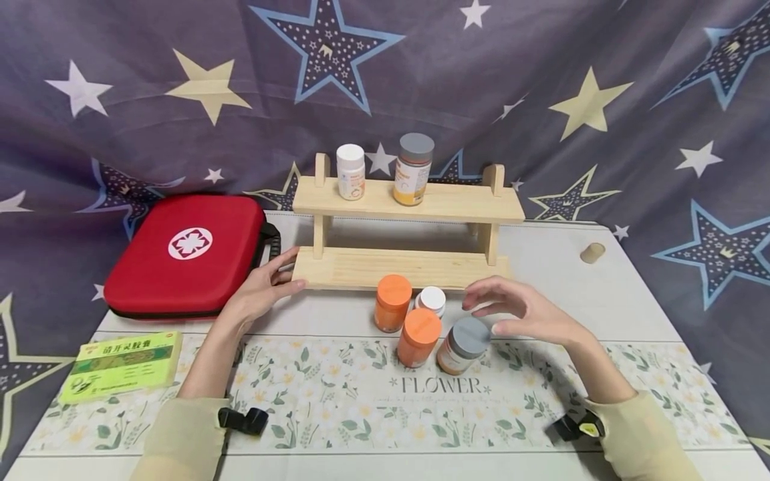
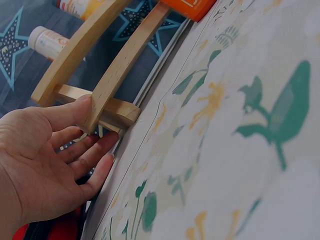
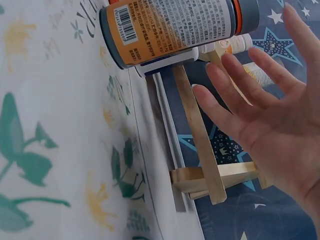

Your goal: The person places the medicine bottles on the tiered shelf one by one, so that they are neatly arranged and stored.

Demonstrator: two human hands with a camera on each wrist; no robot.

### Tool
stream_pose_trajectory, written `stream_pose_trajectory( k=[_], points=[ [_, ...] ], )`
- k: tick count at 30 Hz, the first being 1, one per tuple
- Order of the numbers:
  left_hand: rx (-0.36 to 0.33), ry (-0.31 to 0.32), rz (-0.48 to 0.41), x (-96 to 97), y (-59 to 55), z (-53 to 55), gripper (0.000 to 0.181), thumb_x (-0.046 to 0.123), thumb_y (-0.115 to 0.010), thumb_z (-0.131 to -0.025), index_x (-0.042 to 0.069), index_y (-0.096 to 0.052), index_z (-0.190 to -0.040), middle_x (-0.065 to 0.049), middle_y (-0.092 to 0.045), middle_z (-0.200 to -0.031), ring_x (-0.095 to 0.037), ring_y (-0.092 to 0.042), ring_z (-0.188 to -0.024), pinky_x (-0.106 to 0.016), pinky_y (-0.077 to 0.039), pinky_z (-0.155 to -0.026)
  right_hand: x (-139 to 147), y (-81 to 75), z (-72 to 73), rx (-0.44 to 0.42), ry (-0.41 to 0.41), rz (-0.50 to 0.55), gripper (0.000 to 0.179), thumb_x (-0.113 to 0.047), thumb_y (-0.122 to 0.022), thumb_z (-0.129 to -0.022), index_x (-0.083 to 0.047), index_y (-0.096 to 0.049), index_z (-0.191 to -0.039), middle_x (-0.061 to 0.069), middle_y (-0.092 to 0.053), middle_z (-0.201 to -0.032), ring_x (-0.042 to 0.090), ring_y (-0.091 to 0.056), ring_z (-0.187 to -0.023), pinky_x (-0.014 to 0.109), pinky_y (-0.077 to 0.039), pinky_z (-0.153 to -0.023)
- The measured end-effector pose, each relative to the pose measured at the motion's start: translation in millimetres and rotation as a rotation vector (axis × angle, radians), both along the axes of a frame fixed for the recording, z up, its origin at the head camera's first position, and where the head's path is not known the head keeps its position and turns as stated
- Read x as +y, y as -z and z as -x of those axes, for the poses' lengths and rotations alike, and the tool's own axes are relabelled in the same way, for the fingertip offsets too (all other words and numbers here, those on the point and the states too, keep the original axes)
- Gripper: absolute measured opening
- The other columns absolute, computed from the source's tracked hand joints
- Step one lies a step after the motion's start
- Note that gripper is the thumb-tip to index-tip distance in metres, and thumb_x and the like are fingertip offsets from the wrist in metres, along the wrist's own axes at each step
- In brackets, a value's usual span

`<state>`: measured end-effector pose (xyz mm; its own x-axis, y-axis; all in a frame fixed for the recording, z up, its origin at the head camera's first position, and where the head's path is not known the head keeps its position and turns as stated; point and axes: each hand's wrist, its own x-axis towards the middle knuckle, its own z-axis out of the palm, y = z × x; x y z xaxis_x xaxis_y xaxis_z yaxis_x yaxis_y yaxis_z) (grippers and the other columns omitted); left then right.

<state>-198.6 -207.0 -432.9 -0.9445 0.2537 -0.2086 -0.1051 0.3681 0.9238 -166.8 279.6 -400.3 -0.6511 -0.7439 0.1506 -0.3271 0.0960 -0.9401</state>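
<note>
A two-tier wooden shelf (image 1: 415, 267) stands at the back of the table. My left hand (image 1: 265, 287) holds the left end of its lower board, the thumb on one side and the fingers on the other, as the left wrist view shows. My right hand (image 1: 523, 310) hovers with spread fingers beside a grey-lidded bottle (image 1: 464, 344); in the right wrist view nothing lies in the palm. Next to that bottle stand two orange bottles (image 1: 394, 304) and a small white-capped bottle (image 1: 430, 302). On the upper tier are a white bottle (image 1: 351, 174) and another grey-lidded bottle (image 1: 413, 170).
A red first-aid case (image 1: 186, 257) lies at the left, close by my left hand. In front of it is a green medicine box (image 1: 123, 366). A small tan cylinder (image 1: 593, 252) lies at the back right. A star-patterned curtain (image 1: 421, 53) hangs behind the table.
</note>
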Motion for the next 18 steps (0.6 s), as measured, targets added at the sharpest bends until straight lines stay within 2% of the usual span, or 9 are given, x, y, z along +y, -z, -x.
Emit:
stream_pose_trajectory(
  k=[6,10,18],
  points=[
    [0.003,-0.005,-0.01,-0.4,0.3,-0.2,0.083,0.019,-0.069,-0.099,0.022,-0.021,-0.166,-0.015,-0.034,-0.167,-0.035,-0.052,-0.14,-0.02,-0.044,-0.097,1.2,1.6,0.5,0.005,-0.058,-0.098,0.066,0.002,-0.076,-0.086,0.002,-0.048,-0.146,0.027,-0.056,-0.139,0.016,-0.061,-0.129,0.037,-0.052,-0.107],
    [0.001,-0.008,-0.015,0.3,0.2,0.0,0.083,0.019,-0.069,-0.099,0.023,-0.021,-0.166,-0.014,-0.034,-0.167,-0.035,-0.052,-0.141,-0.02,-0.043,-0.098,0.0,2.5,-1.0,0.005,-0.072,-0.117,0.067,0.002,-0.079,-0.084,-0.004,-0.052,-0.144,0.025,-0.057,-0.139,0.012,-0.061,-0.128,0.036,-0.054,-0.104],
    [0.002,-0.001,-0.03,0.8,-1.2,-1.3,0.083,0.019,-0.069,-0.099,0.022,-0.02,-0.166,-0.016,-0.032,-0.168,-0.036,-0.05,-0.142,-0.012,-0.044,-0.092,-2.9,5.2,-2.4,0.019,-0.074,-0.155,0.063,0.003,-0.079,-0.084,-0.007,-0.055,-0.142,0.027,-0.057,-0.139,0.009,-0.06,-0.128,0.033,-0.053,-0.104]
  ],
)
